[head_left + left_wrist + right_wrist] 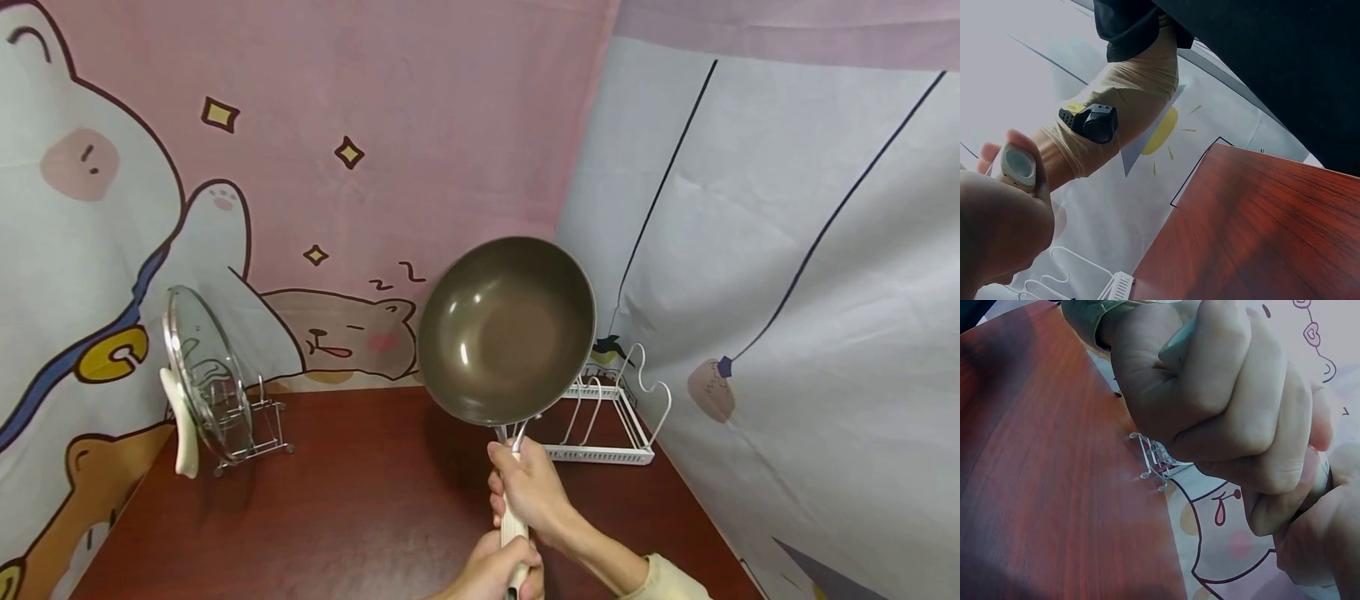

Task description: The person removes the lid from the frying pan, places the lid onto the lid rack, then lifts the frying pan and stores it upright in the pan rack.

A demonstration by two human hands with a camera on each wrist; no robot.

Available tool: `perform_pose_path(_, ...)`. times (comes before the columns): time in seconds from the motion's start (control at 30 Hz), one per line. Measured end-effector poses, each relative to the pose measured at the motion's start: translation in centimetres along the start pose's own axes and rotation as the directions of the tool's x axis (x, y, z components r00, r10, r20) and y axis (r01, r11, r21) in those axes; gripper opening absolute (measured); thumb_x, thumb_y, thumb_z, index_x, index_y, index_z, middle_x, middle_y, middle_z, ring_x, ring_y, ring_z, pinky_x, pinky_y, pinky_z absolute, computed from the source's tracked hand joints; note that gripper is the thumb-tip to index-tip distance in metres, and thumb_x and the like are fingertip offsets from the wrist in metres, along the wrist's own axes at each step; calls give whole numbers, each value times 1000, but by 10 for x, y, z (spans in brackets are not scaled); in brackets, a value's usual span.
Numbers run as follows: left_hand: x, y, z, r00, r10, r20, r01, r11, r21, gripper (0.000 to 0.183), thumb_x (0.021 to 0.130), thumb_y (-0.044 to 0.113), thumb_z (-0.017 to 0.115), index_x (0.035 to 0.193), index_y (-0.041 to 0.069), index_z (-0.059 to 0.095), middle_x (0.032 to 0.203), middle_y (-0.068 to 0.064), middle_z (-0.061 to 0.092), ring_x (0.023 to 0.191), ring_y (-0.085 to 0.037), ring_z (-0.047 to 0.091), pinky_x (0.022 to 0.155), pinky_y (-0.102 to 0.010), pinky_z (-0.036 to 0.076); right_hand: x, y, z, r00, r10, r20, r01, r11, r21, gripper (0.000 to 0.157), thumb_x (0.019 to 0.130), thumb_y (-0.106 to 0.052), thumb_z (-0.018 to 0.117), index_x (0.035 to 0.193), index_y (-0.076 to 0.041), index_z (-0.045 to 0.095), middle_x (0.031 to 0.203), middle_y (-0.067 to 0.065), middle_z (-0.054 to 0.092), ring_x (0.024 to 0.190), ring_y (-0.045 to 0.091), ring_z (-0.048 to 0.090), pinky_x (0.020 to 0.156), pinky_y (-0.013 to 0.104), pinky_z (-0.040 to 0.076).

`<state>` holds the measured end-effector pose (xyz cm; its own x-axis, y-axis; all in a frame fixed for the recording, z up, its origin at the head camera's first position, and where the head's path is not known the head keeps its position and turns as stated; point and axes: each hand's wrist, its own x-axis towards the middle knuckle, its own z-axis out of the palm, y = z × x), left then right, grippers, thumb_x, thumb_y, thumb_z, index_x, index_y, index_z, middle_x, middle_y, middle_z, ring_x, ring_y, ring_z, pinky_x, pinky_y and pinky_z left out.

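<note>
A deep frying pan (pixel 517 325) is held up above the table, tilted so its dark brown inside faces the head camera. My right hand (pixel 528 483) grips the cream handle (pixel 513 525) close to the metal fork under the pan. Lower down, around the handle's end, my left hand (pixel 498 567) is curled. In the left wrist view the round handle end (pixel 1019 164) pokes out beside the left hand (pixel 1004 225). The right wrist view has the left hand (pixel 1229 400) wrapped around the handle, with part of the right hand (pixel 1329 531) at the lower right.
A white rack (pixel 600 454) with wavy dividers stands behind the pan on the right. At the left, a glass lid (pixel 206 367) with a cream handle leans in a wire stand (pixel 262 425). Both stand on the reddish-brown table (pixel 337 500). Printed cloth (pixel 450 125) hangs behind.
</note>
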<state>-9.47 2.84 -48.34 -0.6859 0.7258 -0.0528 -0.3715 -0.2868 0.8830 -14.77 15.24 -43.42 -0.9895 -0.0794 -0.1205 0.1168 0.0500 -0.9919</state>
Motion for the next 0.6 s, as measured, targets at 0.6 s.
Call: perform_pose_path(0.6,7,-3,3,998,41,39,-41,999,17,42,108,16,52,71,4,39,56,16,46,52,-2,42,54,-18,37,-4,-7,-6,996,-63,-56,57,994,-98,27,115,-25,59,97,-5,54,62,4,59,46,19,58,46,42,61)
